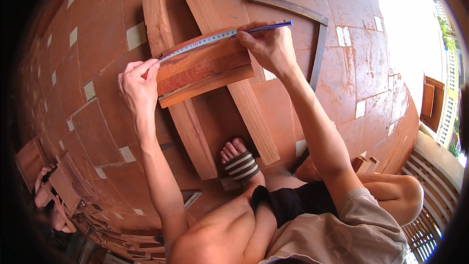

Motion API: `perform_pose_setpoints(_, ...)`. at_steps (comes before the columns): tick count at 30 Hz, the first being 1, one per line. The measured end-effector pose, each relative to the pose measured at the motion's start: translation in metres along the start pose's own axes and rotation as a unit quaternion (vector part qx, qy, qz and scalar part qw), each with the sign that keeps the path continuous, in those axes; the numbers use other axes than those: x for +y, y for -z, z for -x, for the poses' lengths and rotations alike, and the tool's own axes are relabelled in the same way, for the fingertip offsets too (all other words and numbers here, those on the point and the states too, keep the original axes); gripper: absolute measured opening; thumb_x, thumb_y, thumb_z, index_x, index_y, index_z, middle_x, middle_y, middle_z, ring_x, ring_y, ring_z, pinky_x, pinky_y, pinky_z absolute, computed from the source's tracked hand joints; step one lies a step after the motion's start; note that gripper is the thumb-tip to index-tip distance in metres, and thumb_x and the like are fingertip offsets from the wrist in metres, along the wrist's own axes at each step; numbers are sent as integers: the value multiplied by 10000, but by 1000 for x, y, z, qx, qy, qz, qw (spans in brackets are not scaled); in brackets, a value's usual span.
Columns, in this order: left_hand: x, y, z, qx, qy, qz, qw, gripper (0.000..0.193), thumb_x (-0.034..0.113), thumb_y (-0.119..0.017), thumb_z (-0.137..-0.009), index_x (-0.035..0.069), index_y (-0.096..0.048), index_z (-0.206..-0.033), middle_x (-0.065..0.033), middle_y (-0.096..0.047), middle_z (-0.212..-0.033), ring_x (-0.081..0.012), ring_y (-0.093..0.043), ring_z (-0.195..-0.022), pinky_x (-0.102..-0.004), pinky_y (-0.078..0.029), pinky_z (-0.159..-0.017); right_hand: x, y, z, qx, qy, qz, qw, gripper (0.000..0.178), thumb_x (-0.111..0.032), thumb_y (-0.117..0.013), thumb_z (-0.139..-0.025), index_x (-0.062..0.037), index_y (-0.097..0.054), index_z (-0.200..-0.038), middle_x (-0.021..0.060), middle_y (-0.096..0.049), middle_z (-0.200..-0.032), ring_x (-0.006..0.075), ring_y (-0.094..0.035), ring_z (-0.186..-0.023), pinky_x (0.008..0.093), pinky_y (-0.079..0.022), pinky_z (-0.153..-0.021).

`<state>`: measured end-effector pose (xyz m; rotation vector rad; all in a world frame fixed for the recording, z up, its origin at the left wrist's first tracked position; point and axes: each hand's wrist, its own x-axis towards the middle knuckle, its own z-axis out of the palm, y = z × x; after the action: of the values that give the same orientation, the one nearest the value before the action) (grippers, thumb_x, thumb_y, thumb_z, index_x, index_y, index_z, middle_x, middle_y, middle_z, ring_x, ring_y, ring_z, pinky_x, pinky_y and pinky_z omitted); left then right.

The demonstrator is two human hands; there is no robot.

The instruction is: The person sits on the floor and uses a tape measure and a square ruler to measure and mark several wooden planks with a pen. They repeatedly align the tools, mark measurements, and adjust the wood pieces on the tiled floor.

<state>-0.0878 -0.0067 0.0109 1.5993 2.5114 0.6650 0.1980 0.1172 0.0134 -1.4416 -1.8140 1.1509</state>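
Observation:
A steel tape measure strip lies stretched across reddish wooden boards, which rest side by side on two long wooden beams. My left hand pinches the strip's left end at the boards' left edge. At the right end, my right hand holds a blue pen between thumb and fingers, its barrel pointing right. The right fingertips also touch the tape and the board there. The tape's case does not show.
A dark metal carpenter's square lies on the tiled floor beyond my right hand. My sandalled foot is between the beams. At the lower left, another person is beside wooden panels. A slatted wooden bench stands at the right.

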Motion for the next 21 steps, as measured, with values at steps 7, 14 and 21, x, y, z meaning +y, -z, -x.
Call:
perform_pose_setpoints(7,-3,-1,-1,0,-3,4,1000,176,215,-835,-853,165,-848,-1022,-42,-743,-959,-288,-641,-868,-408,-517,-850,0,0,0,1,-2,0,1000,241,-209,-776,-889,-3,-805,-1010,132,-792,-862,155,-740,-776,303,-582,-726)
perform_pose_setpoints(14,-3,-1,-1,1,-3,5,1000,175,216,-835,-853,164,-848,-1019,-45,-745,-957,-289,-643,-862,-406,-516,-857,-1,-1,0,6,-3,2,1000,229,-198,-780,-884,-3,-806,-1001,123,-790,-848,143,-734,-764,296,-578,-712)
perform_pose_setpoints(21,1,1,-1,-2,-8,-15,1000,183,205,-826,-875,137,-842,-1044,-61,-748,-984,-247,-652,-864,-369,-521,-843,-7,2,0,-4,-16,15,1000,233,-202,-790,-892,0,-800,-1008,112,-789,-853,123,-718,-766,294,-574,-716)
